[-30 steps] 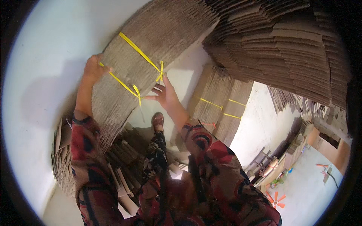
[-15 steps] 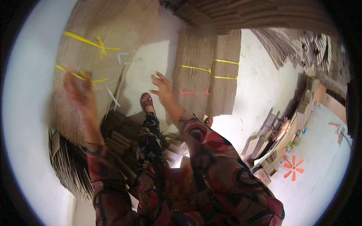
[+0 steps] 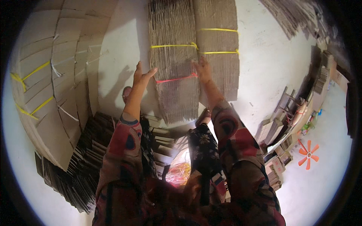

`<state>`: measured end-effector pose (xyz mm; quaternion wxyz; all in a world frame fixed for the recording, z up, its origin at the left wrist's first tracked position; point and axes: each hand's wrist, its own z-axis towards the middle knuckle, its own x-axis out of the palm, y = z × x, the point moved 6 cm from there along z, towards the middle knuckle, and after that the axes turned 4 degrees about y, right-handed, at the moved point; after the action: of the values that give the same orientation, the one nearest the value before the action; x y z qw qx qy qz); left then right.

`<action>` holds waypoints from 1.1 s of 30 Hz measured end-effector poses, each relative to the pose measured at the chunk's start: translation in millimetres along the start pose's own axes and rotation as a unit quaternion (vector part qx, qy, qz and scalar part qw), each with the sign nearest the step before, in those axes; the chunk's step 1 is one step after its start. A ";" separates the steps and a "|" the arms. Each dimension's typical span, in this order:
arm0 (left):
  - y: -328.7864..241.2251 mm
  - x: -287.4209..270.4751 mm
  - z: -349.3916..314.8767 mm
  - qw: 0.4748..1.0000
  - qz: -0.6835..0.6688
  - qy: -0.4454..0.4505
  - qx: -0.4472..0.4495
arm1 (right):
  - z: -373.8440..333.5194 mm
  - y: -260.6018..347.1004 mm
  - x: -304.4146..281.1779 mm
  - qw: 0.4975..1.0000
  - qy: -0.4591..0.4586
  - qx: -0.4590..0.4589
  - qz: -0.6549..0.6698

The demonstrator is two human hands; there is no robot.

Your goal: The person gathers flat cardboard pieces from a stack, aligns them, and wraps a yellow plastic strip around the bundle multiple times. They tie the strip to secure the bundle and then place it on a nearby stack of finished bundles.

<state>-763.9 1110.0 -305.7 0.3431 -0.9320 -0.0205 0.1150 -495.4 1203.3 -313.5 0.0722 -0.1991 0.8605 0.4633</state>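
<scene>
Two long bundles of flattened corrugated cardboard lie side by side on the pale floor in front of me. The left bundle (image 3: 175,100) has a yellow strap and a red strap (image 3: 175,79) across it; the right bundle (image 3: 222,79) has two yellow straps. My left hand (image 3: 142,78) is at the left bundle's left edge, thumb and fingers apart, level with the red strap. Over the seam between the bundles is my right hand (image 3: 203,71), fingers apart, close to the red strap's end. Whether either hand presses on the cardboard I cannot tell.
A tall cardboard stack (image 3: 37,90) with yellow straps stands at the left, above darker stacked cardboard (image 3: 71,180). Loose straps (image 3: 179,174) lie between my legs. On the right are a wooden stool (image 3: 285,101), more cardboard (image 3: 269,130) and an orange fan (image 3: 309,154).
My hands have moved right, away from the strapped stack at the left, to either side of the red-strapped bundle. The view has turned, and that bundle now lies centred ahead of me.
</scene>
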 end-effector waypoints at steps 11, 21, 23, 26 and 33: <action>86.6 -3.5 26.0 0.980 -0.065 -0.013 -0.189 | 14.1 -30.3 52.6 0.989 0.117 0.076 0.042; 86.8 -27.6 25.5 0.982 -0.145 0.016 -0.122 | 29.5 -52.8 100.5 0.992 0.075 0.089 0.045; 75.8 -23.6 18.2 0.983 -0.127 -0.007 -0.134 | 15.1 -37.1 84.1 0.995 0.055 0.072 -0.034; 106.3 -58.2 -0.3 0.988 -0.099 -0.033 -0.117 | -25.7 16.4 83.6 0.993 0.044 0.021 -0.110; -21.9 -58.6 -122.2 0.975 -0.224 -0.001 0.008 | -149.4 126.3 36.3 0.970 0.060 -0.073 -0.224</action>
<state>-792.1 1042.4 -189.6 0.3677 -0.9007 -0.2283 0.0365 -571.2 1131.9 -143.9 0.1074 -0.4190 0.7606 0.4841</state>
